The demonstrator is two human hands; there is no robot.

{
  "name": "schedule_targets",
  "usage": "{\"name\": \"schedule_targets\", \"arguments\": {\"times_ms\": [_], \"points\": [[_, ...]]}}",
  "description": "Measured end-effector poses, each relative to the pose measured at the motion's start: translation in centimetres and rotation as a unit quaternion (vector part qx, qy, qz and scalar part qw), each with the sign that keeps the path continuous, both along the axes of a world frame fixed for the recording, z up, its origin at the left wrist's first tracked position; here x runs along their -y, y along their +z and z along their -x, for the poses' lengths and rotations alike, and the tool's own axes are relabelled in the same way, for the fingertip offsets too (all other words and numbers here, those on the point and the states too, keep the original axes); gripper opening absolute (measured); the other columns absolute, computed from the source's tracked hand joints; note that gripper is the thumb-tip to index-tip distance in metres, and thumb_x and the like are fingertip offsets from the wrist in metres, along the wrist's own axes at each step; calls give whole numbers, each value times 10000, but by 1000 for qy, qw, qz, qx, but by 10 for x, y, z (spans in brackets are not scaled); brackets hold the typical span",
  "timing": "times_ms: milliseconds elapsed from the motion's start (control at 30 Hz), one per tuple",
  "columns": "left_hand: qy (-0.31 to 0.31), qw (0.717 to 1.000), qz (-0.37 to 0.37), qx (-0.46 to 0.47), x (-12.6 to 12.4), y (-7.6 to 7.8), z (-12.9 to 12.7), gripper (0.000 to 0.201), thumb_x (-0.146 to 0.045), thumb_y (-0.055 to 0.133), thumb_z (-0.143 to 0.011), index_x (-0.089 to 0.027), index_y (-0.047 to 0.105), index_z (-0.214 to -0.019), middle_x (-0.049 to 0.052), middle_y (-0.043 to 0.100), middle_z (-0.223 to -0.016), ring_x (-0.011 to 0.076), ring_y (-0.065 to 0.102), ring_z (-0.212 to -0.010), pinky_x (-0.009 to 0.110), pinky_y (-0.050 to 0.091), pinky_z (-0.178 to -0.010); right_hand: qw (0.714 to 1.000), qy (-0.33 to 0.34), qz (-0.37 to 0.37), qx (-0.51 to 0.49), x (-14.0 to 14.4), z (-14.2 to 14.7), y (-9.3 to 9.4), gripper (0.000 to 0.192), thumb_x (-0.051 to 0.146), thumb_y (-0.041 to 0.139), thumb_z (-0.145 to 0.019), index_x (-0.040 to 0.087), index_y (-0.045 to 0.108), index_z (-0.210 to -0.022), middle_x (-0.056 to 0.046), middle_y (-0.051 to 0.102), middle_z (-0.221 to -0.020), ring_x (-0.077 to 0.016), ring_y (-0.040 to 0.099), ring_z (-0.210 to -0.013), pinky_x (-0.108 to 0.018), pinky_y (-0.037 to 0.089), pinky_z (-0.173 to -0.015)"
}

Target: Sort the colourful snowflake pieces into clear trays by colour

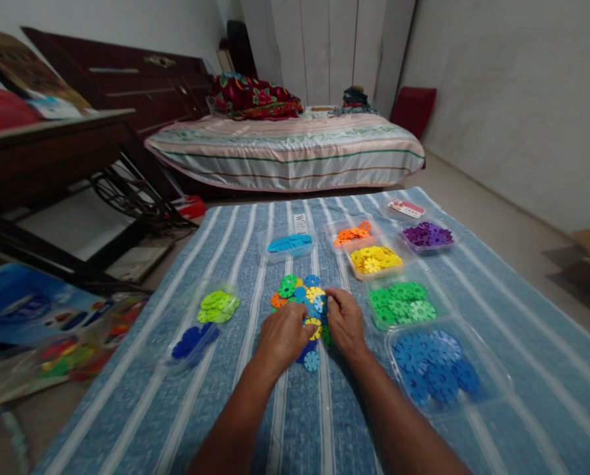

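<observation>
Your left forearm [238, 415] enters from seven o'clock and points toward one, while your right forearm [398, 412] enters from five and points toward eleven. Your hands sit near each other, the left hand [284, 333] back-up with its thumb toward three o'clock, the right hand [345, 323] with its fingers bent inward.

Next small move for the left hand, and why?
Probably lift the yellow disc at the left hand's thumb over to the yellow-filled tub: the pile by the fingers mixes several colours, while that tub appears to hold only yellow discs.
</observation>
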State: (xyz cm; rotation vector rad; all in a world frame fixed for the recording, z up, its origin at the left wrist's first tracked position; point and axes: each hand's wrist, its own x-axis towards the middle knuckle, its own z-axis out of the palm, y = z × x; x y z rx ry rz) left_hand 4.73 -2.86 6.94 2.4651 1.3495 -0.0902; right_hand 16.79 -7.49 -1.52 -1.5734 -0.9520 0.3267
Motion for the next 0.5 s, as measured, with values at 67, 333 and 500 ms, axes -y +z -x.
{"name": "schedule_targets", "arguments": {"times_ms": [67,333,500], "points": [[-10,998,-25,-49,8,2,-2,197,-310,575,-810,-184,658,-936,92,684,-991,243,641,-968,300,449,-760,1000,0,0,-3,0,0,0,327,302,409,-881,169,699,-954,-85,689,-945,-221,605,-922,-365,463,-861],[-32,998,-7,-49,10,2,-4,175,-278,583,-806,-183,624,-946,102,664,-1019,263,622,-1006,316,440,-775,1000,-4,-3,-12,0,0,1,302,291,429,-884,186,702,-960,-67,691,-945,-207,606,-925,-347,462,-858],[-17,996,76,39,-5,-1,3,46,-229,594,-767,-193,596,-738,9,647,-711,171,603,-678,253,349,-594,1000,1,6,-20,2,0,2,306,299,426,-891,181,699,-965,-67,686,-946,-205,603,-922,-340,458,-850]]}}
